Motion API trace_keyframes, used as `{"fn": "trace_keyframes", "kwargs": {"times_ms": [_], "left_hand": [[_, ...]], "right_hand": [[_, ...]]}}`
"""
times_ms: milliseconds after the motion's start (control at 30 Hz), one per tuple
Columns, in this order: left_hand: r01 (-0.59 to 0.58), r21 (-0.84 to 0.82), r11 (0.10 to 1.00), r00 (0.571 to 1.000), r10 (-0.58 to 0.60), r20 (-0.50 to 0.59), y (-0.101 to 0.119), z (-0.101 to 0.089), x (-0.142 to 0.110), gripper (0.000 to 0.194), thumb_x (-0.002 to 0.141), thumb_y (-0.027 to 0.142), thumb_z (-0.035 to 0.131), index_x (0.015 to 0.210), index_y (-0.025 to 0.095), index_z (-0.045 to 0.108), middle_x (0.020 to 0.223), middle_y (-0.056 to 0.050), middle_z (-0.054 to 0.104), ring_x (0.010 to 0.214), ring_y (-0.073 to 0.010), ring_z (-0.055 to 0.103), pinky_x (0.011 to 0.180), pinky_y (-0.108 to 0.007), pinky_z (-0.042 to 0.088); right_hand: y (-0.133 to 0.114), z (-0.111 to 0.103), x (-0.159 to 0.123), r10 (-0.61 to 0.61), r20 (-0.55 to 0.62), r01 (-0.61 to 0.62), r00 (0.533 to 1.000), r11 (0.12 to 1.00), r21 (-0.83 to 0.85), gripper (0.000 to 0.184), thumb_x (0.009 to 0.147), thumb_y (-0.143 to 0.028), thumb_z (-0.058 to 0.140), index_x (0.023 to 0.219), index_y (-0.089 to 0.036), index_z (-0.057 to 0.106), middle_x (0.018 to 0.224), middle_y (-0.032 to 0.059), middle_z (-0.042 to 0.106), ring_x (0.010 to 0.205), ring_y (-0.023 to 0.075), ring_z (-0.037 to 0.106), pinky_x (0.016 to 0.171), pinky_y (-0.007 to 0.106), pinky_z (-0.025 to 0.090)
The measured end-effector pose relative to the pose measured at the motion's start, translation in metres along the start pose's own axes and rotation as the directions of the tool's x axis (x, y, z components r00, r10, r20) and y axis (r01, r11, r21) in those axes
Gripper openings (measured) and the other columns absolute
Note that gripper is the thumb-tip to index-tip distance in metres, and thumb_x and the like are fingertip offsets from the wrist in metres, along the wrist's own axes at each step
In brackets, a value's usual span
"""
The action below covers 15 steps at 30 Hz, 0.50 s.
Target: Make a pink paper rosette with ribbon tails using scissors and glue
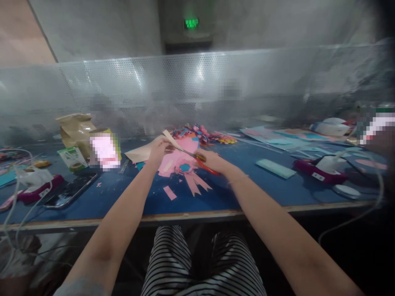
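Note:
My left hand (159,149) is closed on a narrow cream paper strip (169,137), which sticks up past the fingers. In my right hand (214,160) is a pair of scissors (205,165) with red handles, its blades pointing left toward the strip. Whether the blades touch the strip is hard to make out. Beneath both hands lie pink paper (188,146) and a pink paper rosette (185,167) with a blue centre and notched tails. A larger cream sheet (138,153) lies beside my left hand. Nearer the table edge is a small pink rectangle (169,193).
Colourful scraps (203,133) are heaped behind the hands. A phone (72,190), a brown paper bag (74,131) and a purple power strip (40,190) are at the left. Rightward are a mint box (275,168), another purple power strip (321,170) with cables, and paper sheets (277,139).

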State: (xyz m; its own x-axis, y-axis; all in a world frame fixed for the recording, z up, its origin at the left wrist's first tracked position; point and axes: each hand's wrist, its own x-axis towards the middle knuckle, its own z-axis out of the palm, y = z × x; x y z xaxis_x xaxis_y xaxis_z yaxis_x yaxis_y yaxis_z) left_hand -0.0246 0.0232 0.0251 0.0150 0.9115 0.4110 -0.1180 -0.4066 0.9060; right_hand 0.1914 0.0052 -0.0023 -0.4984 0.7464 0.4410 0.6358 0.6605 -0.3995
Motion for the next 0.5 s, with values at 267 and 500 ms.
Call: {"fn": "trace_keyframes", "kwargs": {"times_ms": [267,500], "left_hand": [[-0.148,0.318,0.936,0.98,0.183,-0.083,0.0034,-0.0105,0.0036,0.019,0.059,0.032,0.064,0.059,0.014,0.057,0.048,0.005,0.043,0.043,-0.0043,0.032,0.042,-0.019,0.023],[-0.162,0.344,0.925,0.975,0.204,-0.091,0.0023,-0.0113,0.0031,0.016,0.061,0.031,0.063,0.058,0.016,0.059,0.048,0.005,0.045,0.044,-0.0051,0.035,0.042,-0.019,0.024]], "right_hand": [[-0.003,-0.0045,-0.0014,-0.004,-0.014,0.004,1.0,0.998,-0.062,0.036,0.07,-0.042,0.054,0.096,-0.017,0.056,0.091,0.0059,0.062,0.079,0.0174,0.055,0.07,0.026,0.04],[0.002,-0.0031,0.0005,0.007,-0.006,-0.008,1.0,0.999,-0.048,0.034,0.071,-0.04,0.055,0.097,-0.018,0.057,0.091,0.0065,0.063,0.081,0.0197,0.056,0.073,0.03,0.04]]}}
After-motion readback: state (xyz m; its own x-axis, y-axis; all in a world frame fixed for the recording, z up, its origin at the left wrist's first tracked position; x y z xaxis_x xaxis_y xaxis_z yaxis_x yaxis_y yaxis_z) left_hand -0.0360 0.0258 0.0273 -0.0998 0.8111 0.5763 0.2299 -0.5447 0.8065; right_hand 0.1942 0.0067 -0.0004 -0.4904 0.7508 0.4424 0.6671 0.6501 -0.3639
